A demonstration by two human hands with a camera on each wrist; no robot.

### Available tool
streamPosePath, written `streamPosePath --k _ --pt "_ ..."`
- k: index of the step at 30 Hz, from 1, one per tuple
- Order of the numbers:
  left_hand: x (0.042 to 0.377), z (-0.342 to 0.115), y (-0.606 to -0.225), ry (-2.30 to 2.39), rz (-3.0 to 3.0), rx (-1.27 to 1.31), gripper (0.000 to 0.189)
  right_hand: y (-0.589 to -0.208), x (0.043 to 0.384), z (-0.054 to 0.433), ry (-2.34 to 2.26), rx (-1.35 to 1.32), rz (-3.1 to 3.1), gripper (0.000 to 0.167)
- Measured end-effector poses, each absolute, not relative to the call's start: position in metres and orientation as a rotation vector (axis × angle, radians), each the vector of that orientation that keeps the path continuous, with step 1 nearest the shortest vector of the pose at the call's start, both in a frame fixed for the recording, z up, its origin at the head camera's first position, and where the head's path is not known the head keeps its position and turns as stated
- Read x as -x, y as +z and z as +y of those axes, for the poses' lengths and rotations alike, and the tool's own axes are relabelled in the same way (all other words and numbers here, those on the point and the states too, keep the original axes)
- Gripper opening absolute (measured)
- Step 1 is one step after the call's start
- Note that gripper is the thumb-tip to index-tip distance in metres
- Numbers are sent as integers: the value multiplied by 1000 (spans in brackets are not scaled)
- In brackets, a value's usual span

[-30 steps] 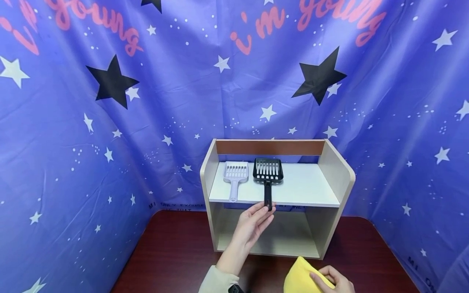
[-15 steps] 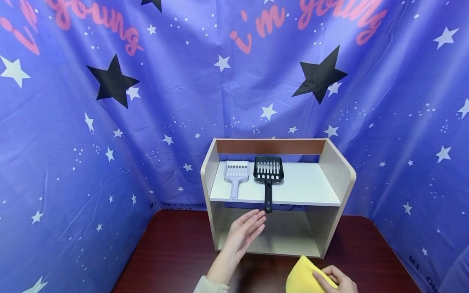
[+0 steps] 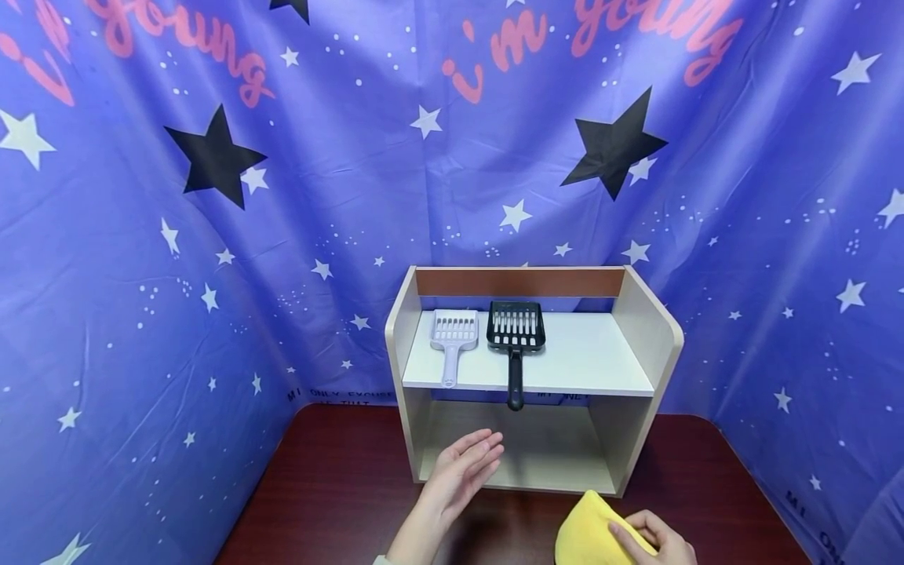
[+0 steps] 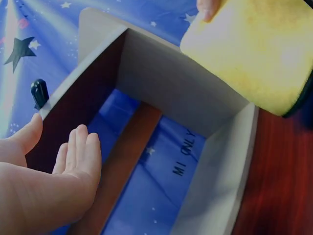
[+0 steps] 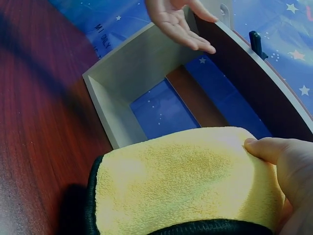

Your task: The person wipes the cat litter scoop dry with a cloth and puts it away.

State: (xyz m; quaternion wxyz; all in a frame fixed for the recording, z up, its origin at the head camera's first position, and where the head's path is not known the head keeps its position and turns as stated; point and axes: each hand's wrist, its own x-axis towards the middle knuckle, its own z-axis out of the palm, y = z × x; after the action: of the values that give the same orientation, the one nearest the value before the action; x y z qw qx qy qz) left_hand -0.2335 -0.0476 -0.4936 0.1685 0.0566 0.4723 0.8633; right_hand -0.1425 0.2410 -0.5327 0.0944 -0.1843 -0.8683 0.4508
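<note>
On the white upper board of a small shelf (image 3: pixel 586 357) lie two slotted litter scoops. The black scoop (image 3: pixel 515 369) is right of the pale lilac scoop (image 3: pixel 450 361), and its handle juts out past the board's front edge. My left hand (image 3: pixel 462 475) hovers below that handle, apart from it, with straight fingers and nothing held; the left wrist view shows its fingers (image 4: pixel 80 152) extended before the lower compartment. In front of the shelf's right side, my right hand (image 3: pixel 657 537) pinches a yellow cloth (image 3: pixel 593 534). Dark edging trims the cloth (image 5: pixel 181 181) in the right wrist view.
The shelf stands on a dark red-brown table (image 3: pixel 325 471), with light side panels (image 3: pixel 650 337) and a brown back rail (image 3: pixel 523 282). Behind and around hangs a blue-purple curtain (image 3: pixel 353 196) printed with stars.
My left hand has let go of the black scoop's handle and drawn back down toward me. My right hand and the yellow cloth have shifted slightly right.
</note>
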Motion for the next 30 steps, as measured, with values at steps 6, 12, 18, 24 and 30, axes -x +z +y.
streamPosePath --k 6,12,18,24,30 --pt "227 -62 -509 2431 1383 -132 53 -534 143 250 1403 567 -2548 24" --pt "219 -79 -525 2453 1384 -89 54 -547 146 266 1534 617 -2549 24" --pt "214 -93 -533 2462 1387 -64 57 -568 153 287 1583 680 -2542 26" --pt "212 -105 -538 2460 1404 -67 57 -587 162 314 1541 738 -2571 37" --pt "209 -118 -543 2459 1400 -73 55 -599 170 334 1536 786 -2586 41"
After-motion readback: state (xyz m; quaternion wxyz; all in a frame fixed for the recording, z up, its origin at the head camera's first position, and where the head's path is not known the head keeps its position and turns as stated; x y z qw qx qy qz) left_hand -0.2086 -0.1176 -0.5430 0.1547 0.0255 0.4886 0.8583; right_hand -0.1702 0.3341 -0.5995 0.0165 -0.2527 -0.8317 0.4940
